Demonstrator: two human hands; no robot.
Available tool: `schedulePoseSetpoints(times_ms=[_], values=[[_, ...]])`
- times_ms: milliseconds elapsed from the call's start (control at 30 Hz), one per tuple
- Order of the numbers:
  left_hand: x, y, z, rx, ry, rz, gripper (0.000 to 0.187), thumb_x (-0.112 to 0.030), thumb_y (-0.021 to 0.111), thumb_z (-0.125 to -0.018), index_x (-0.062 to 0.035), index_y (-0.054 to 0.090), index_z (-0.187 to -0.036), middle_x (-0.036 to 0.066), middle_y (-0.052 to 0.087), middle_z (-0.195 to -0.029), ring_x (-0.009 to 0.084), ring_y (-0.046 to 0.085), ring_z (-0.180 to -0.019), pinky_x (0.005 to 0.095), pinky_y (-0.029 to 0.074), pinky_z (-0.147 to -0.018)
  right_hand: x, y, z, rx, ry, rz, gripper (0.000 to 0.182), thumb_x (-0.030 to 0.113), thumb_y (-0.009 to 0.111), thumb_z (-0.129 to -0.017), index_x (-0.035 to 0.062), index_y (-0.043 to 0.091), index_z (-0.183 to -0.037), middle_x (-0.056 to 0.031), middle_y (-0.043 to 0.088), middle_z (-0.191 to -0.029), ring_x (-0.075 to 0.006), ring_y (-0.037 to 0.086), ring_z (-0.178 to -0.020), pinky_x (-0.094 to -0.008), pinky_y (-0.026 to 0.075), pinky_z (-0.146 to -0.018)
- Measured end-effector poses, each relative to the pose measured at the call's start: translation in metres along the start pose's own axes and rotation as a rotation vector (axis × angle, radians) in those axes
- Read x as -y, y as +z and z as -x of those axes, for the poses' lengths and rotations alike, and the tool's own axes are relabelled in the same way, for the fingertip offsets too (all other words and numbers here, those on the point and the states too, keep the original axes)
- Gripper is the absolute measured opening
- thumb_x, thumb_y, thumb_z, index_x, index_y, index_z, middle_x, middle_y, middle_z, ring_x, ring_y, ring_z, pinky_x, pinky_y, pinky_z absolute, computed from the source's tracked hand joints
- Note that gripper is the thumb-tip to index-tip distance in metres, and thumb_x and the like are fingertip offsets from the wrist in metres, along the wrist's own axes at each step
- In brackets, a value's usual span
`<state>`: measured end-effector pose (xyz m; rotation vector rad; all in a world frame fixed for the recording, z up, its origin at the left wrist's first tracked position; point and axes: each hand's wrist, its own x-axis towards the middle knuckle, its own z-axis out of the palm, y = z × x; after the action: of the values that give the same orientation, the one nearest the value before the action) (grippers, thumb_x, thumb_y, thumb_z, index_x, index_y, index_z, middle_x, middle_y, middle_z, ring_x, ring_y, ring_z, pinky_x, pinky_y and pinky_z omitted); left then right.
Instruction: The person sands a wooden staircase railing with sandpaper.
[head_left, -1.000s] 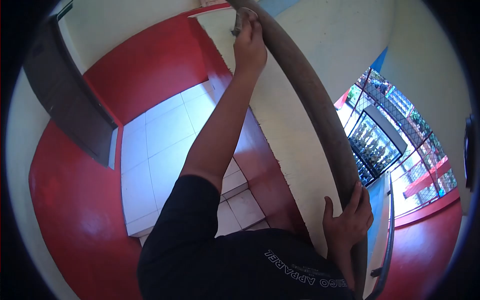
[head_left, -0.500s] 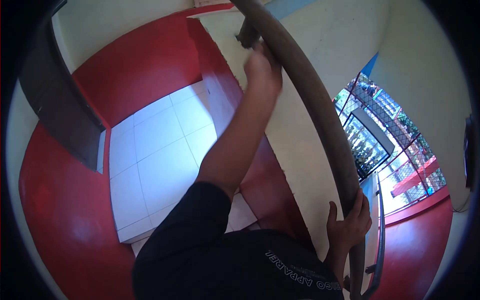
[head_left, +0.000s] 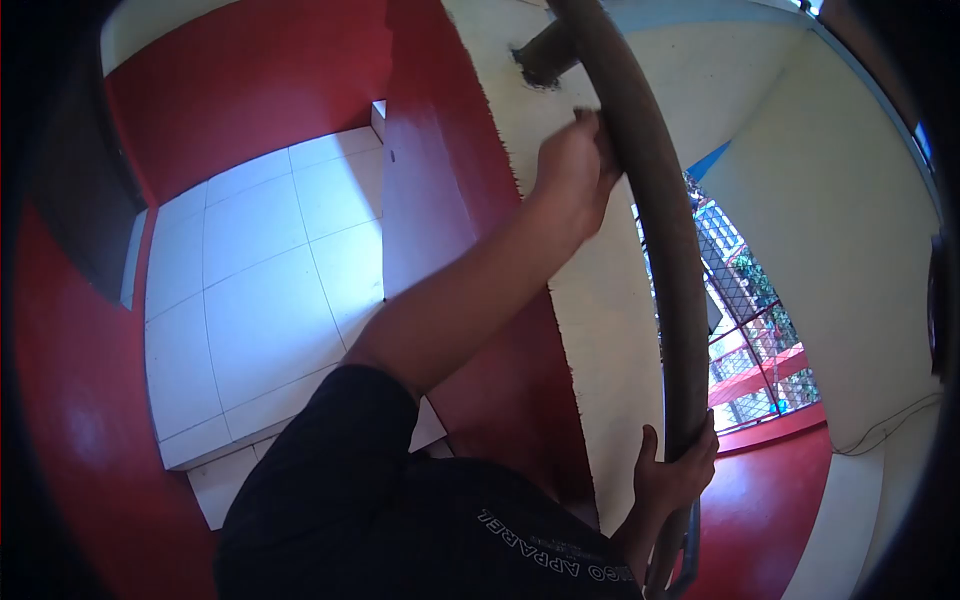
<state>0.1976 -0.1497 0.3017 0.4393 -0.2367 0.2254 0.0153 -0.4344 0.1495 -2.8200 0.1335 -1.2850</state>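
Note:
A thick brown handrail (head_left: 672,260) runs from the top of the view down to the lower right, standing off the wall on a short bracket (head_left: 550,55). My left hand (head_left: 575,170) is closed against the rail's wall side, a little below the bracket. Its fingers are partly hidden and slightly blurred; a small dark bit shows at the fingertips, but I cannot make out what it is. Lower down, my right hand (head_left: 675,478) grips the same rail, thumb on the near side and fingers wrapped over it.
The cream wall (head_left: 600,330) has a rough edge meeting a red band (head_left: 520,370). White floor tiles (head_left: 260,270) and a step lie to the left, by a dark door (head_left: 75,190). A grilled window (head_left: 750,300) is on the right, with a loose cable (head_left: 880,435) nearby.
My left hand has moved down the rail, farther from the bracket. My right hand keeps its grip. The whole view has turned and shifted, so the window is seen more behind the rail.

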Motion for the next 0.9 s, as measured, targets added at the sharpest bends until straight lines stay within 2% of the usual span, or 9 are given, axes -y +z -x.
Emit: schedulePoseSetpoints(times_ms=[167, 200, 300, 333, 467, 567, 767, 867, 900], values=[[0.01, 0.002, 0.016, -0.006, 0.014, 0.066, 0.036, -0.023, 0.034, -0.11, -0.0008, 0.056, -0.126, 0.009, 0.062, -0.112, 0.0193, 0.058, -0.098, 0.0445, 0.043, -0.105, -0.003, 0.004, 0.002, -0.015, -0.014, -0.014, 0.09, 0.05, 0.082, -0.073, 0.0093, 0.048, -0.145, -0.0201, 0.061, -0.126, -0.0419, 0.062, -0.111, -0.0533, 0.048, -0.092], [0.015, -0.003, 0.028, 0.057, -0.015, -0.002, 0.032, -0.02, 0.036, -0.109, -0.0025, 0.055, -0.128, 0.009, 0.063, -0.117, 0.0192, 0.059, -0.107, 0.0428, 0.043, -0.108, -0.002, 0.004, 0.002, -0.023, -0.015, -0.025, 0.09, 0.05, 0.082, -0.073, 0.009, 0.048, -0.145, -0.0201, 0.061, -0.126, -0.042, 0.062, -0.111, -0.0533, 0.048, -0.092], [0.013, -0.005, 0.031, -0.13, -0.067, 0.092, 0.03, -0.02, 0.04, -0.108, -0.0029, 0.054, -0.129, 0.009, 0.063, -0.121, 0.0201, 0.06, -0.114, 0.041, 0.043, -0.111, 0.001, 0.005, 0.003, -0.029, -0.003, -0.016, 0.089, 0.051, 0.081, -0.073, 0.0087, 0.047, -0.145, -0.0199, 0.061, -0.126, -0.0421, 0.063, -0.11, -0.0532, 0.048, -0.091], [0.012, -0.02, 0.014, 0.122, -0.008, 0.03, 0.03, -0.022, 0.044, -0.108, -0.0033, 0.054, -0.128, 0.008, 0.062, -0.121, 0.0204, 0.06, -0.113, 0.0402, 0.043, -0.112, 0.0, 0.004, 0.002, -0.023, -0.003, -0.005, 0.089, 0.051, 0.081, -0.073, 0.0087, 0.047, -0.145, -0.0198, 0.061, -0.126, -0.0421, 0.063, -0.11, -0.0532, 0.049, -0.091], [0.007, -0.023, 0.003, 0.024, 0.024, 0.022, 0.032, -0.029, 0.049, -0.107, -0.0037, 0.055, -0.125, 0.008, 0.062, -0.123, 0.021, 0.059, -0.117, 0.0397, 0.042, -0.111, -0.002, 0.006, 0.003, -0.06, -0.019, 0.014, 0.087, 0.052, 0.08, -0.075, 0.0092, 0.048, -0.144, -0.0194, 0.062, -0.126, -0.0418, 0.063, -0.111, -0.053, 0.048, -0.091], [0.014, -0.012, 0.015, 0.02, 0.081, 0.027, 0.043, -0.032, 0.05, -0.107, -0.0018, 0.05, -0.138, 0.009, 0.059, -0.132, 0.0194, 0.053, -0.126, 0.0369, 0.037, -0.114, -0.003, 0.005, 0.004, -0.062, 0.003, 0.018, 0.086, 0.051, 0.08, -0.076, 0.0094, 0.049, -0.144, -0.019, 0.063, -0.126, -0.0416, 0.063, -0.111, -0.0529, 0.049, -0.091], [0.032, 0.008, 0.027, 0.108, 0.321, -0.209, 0.062, -0.015, 0.053, -0.105, -0.004, 0.025, -0.159, 0.011, 0.042, -0.156, 0.0174, 0.039, -0.141, 0.0324, 0.03, -0.118, -0.003, 0.007, 0.005, -0.079, -0.001, 0.032, 0.083, 0.05, 0.08, -0.077, 0.0086, 0.05, -0.143, -0.0187, 0.064, -0.124, -0.0416, 0.064, -0.108, -0.0517, 0.049, -0.09], [0.046, 0.007, 0.023, 0.077, 0.469, -0.415, 0.063, -0.006, 0.05, -0.104, -0.0052, 0.021, -0.16, 0.011, 0.037, -0.159, 0.018, 0.038, -0.143, 0.0312, 0.031, -0.118, 0.001, 0.004, 0.002, -0.067, 0.004, -0.008, 0.079, 0.048, 0.079, -0.078, 0.0083, 0.052, -0.141, -0.0188, 0.065, -0.123, -0.0415, 0.065, -0.107, -0.0511, 0.049, -0.091], [0.046, 0.006, 0.023, 0.068, 0.465, -0.339, 0.06, -0.007, 0.05, -0.104, -0.0046, 0.024, -0.158, 0.011, 0.04, -0.157, 0.0185, 0.041, -0.14, 0.0326, 0.033, -0.117, 0.002, 0.003, 0.002, -0.069, 0.004, 0.0, 0.078, 0.048, 0.078, -0.079, 0.0081, 0.052, -0.141, -0.0187, 0.065, -0.123, -0.0414, 0.065, -0.107, -0.051, 0.049, -0.091]])
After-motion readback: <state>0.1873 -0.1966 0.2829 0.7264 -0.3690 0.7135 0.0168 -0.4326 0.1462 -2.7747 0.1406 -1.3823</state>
